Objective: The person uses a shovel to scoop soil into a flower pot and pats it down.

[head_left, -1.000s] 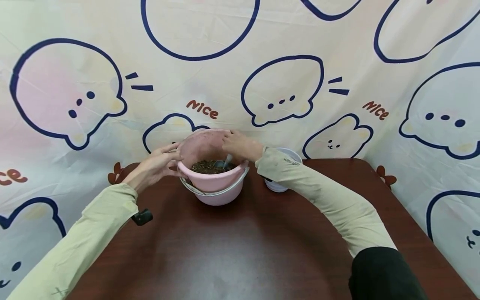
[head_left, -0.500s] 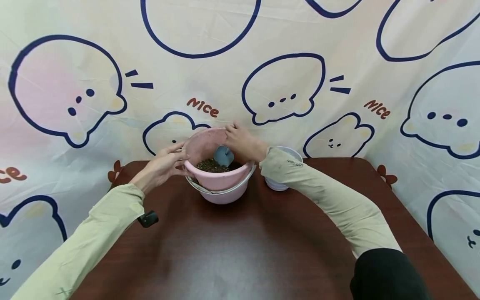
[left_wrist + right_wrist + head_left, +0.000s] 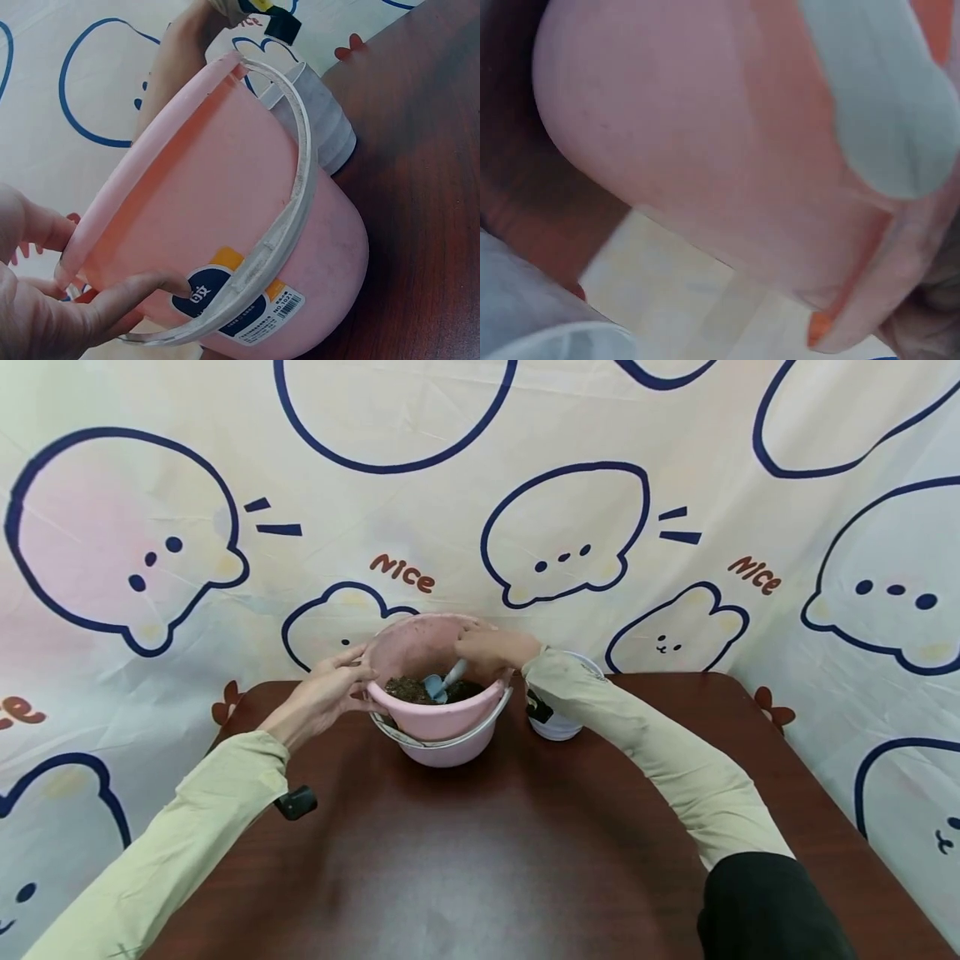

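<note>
Filling the background, a cream cloth backdrop (image 3: 555, 410) with navy outlines of cartoon animals and red "Nice" lettering hangs behind a dark reddish-brown wooden worktop (image 3: 450, 877). Two pale green sleeves (image 3: 652, 735) reach forward over the worktop from either side. Near its far edge stands a round pink bucket (image 3: 442, 723), left of the view's middle, its wide mouth showing the inner far wall. To the right of the bucket, partly behind the right sleeve, is a smaller pale grey-white container (image 3: 326, 116).

The left hand (image 3: 322, 695) is at the bucket's left side, its fingers and thumb gripping it by the rim, with the thumb laid across the outer wall. The right hand (image 3: 497, 649) is over the bucket's mouth at the right, its fingers closed around the handle end of a trowel; their exact curl is hard to make out. A whitish curved bucket handle (image 3: 302, 150) hangs down around the outside of the bucket, below the rim. Inside the bucket lies dark brown, loose, soil-like material (image 3: 406, 690). The small blue-grey trowel (image 3: 434, 687) slants down from the right hand, its blade touching this material. Smallest is a dark blue and orange label (image 3: 251, 322) on the bucket's outer wall, partly crossed by the bucket handle.
</note>
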Action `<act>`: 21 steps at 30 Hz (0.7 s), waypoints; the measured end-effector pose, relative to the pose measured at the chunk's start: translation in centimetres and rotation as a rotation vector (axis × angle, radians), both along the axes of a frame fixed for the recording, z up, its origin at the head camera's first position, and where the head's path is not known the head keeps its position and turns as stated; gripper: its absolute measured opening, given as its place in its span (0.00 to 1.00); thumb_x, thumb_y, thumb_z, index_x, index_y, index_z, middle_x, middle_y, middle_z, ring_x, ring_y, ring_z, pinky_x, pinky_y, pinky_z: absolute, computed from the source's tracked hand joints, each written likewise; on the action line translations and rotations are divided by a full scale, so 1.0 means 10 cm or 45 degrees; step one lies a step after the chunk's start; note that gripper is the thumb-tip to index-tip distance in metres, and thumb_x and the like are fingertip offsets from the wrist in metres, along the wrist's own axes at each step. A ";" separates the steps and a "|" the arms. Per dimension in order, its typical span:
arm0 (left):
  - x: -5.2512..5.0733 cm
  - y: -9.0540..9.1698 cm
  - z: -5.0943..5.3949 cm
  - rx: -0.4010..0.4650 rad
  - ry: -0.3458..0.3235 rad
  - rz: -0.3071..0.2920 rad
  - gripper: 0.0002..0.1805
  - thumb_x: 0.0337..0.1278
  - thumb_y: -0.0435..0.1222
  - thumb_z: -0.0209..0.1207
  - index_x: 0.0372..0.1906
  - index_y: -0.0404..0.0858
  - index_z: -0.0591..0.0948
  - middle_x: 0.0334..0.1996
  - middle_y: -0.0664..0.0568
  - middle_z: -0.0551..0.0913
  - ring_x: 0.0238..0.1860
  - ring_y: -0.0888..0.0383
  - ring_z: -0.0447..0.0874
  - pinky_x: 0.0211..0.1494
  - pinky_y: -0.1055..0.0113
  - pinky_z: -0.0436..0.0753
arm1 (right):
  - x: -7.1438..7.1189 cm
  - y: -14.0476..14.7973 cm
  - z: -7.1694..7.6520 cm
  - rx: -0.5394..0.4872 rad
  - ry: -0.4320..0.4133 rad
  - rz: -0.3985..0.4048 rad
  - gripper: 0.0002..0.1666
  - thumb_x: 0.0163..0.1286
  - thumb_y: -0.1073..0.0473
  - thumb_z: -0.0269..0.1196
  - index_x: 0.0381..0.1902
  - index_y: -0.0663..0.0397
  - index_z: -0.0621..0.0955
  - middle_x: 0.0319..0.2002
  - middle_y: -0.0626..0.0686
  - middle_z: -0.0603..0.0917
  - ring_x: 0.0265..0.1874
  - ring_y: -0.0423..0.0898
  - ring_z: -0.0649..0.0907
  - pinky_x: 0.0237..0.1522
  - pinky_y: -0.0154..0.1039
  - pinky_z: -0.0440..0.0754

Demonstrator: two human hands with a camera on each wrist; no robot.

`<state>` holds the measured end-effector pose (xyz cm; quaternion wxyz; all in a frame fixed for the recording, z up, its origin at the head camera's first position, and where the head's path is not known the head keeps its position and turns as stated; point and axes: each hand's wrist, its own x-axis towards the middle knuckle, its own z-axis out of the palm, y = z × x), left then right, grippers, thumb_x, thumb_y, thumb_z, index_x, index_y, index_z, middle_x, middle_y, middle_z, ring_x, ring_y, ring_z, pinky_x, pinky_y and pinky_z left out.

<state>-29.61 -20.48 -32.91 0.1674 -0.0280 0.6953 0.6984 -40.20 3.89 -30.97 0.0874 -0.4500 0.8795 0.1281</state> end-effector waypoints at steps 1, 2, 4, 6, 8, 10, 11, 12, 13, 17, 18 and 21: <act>0.00 0.00 0.00 -0.001 -0.003 0.000 0.39 0.81 0.30 0.44 0.86 0.48 0.42 0.85 0.42 0.37 0.81 0.40 0.55 0.71 0.40 0.76 | 0.01 0.06 0.00 -0.045 -0.032 0.023 0.05 0.76 0.65 0.62 0.38 0.62 0.82 0.42 0.59 0.84 0.51 0.55 0.76 0.65 0.47 0.71; 0.00 0.00 0.00 -0.004 -0.006 -0.001 0.39 0.82 0.30 0.44 0.86 0.48 0.42 0.85 0.42 0.37 0.81 0.40 0.55 0.71 0.40 0.76 | 0.03 0.10 -0.01 -0.085 -0.042 0.057 0.05 0.76 0.65 0.62 0.40 0.64 0.82 0.41 0.60 0.84 0.49 0.56 0.77 0.64 0.47 0.72; 0.00 0.00 0.00 -0.010 -0.009 -0.004 0.39 0.82 0.31 0.44 0.86 0.48 0.43 0.85 0.41 0.38 0.81 0.39 0.56 0.72 0.40 0.75 | 0.06 0.14 -0.03 -0.130 -0.009 0.132 0.07 0.76 0.65 0.62 0.42 0.65 0.82 0.42 0.60 0.84 0.48 0.57 0.79 0.61 0.47 0.75; 0.00 0.02 0.00 -0.016 -0.013 -0.006 0.39 0.82 0.31 0.45 0.86 0.49 0.44 0.85 0.41 0.39 0.80 0.39 0.57 0.72 0.40 0.75 | 0.10 0.12 -0.06 -0.110 0.105 0.181 0.07 0.76 0.64 0.61 0.44 0.64 0.84 0.45 0.60 0.87 0.51 0.55 0.82 0.62 0.46 0.77; 0.00 0.01 0.00 -0.019 -0.012 -0.010 0.39 0.82 0.31 0.45 0.86 0.50 0.43 0.85 0.41 0.38 0.80 0.39 0.57 0.72 0.40 0.75 | 0.14 0.08 -0.08 -0.090 0.218 0.224 0.08 0.77 0.64 0.60 0.45 0.62 0.85 0.48 0.58 0.88 0.54 0.55 0.83 0.65 0.47 0.77; 0.00 0.00 0.01 -0.016 -0.012 -0.013 0.39 0.82 0.30 0.44 0.86 0.50 0.43 0.85 0.41 0.37 0.81 0.40 0.56 0.72 0.40 0.75 | 0.15 0.05 -0.12 -0.079 0.292 0.254 0.08 0.78 0.64 0.60 0.46 0.61 0.86 0.50 0.57 0.88 0.55 0.54 0.83 0.65 0.47 0.78; 0.00 0.00 0.01 -0.012 -0.013 -0.012 0.39 0.81 0.30 0.44 0.86 0.50 0.43 0.85 0.42 0.37 0.81 0.40 0.56 0.71 0.40 0.75 | 0.15 0.04 -0.13 -0.073 0.312 0.262 0.09 0.78 0.63 0.60 0.46 0.60 0.86 0.51 0.57 0.87 0.56 0.54 0.83 0.66 0.48 0.78; 0.00 0.00 0.01 -0.011 -0.014 -0.014 0.39 0.81 0.30 0.44 0.86 0.49 0.42 0.85 0.42 0.37 0.81 0.40 0.55 0.72 0.39 0.75 | 0.15 0.03 -0.14 -0.074 0.298 0.264 0.09 0.78 0.63 0.60 0.46 0.61 0.85 0.52 0.58 0.87 0.56 0.54 0.83 0.67 0.49 0.78; 0.00 0.01 0.00 -0.008 -0.012 -0.017 0.39 0.81 0.30 0.44 0.86 0.49 0.42 0.85 0.42 0.36 0.81 0.40 0.54 0.72 0.39 0.75 | 0.15 0.05 -0.14 -0.081 0.271 0.249 0.09 0.78 0.63 0.60 0.46 0.62 0.85 0.52 0.59 0.86 0.57 0.55 0.82 0.67 0.50 0.77; -0.01 0.05 -0.01 0.003 -0.016 -0.016 0.39 0.81 0.30 0.44 0.86 0.48 0.41 0.85 0.42 0.36 0.82 0.40 0.53 0.72 0.39 0.74 | 0.10 0.12 -0.13 -0.125 0.121 0.188 0.08 0.78 0.65 0.60 0.46 0.64 0.84 0.52 0.61 0.85 0.58 0.56 0.82 0.68 0.51 0.77; -0.01 0.05 -0.01 -0.002 -0.015 -0.016 0.39 0.82 0.30 0.44 0.86 0.48 0.41 0.85 0.42 0.36 0.82 0.40 0.53 0.73 0.39 0.74 | 0.09 0.13 -0.12 -0.137 0.077 0.170 0.08 0.78 0.65 0.60 0.45 0.65 0.84 0.51 0.62 0.85 0.57 0.57 0.82 0.68 0.51 0.76; -0.01 0.05 0.00 -0.006 -0.011 -0.012 0.39 0.82 0.31 0.43 0.86 0.47 0.41 0.85 0.42 0.38 0.82 0.41 0.53 0.73 0.40 0.74 | 0.05 0.14 -0.08 -0.194 -0.028 0.145 0.08 0.78 0.65 0.60 0.42 0.65 0.83 0.47 0.61 0.84 0.52 0.55 0.80 0.64 0.50 0.75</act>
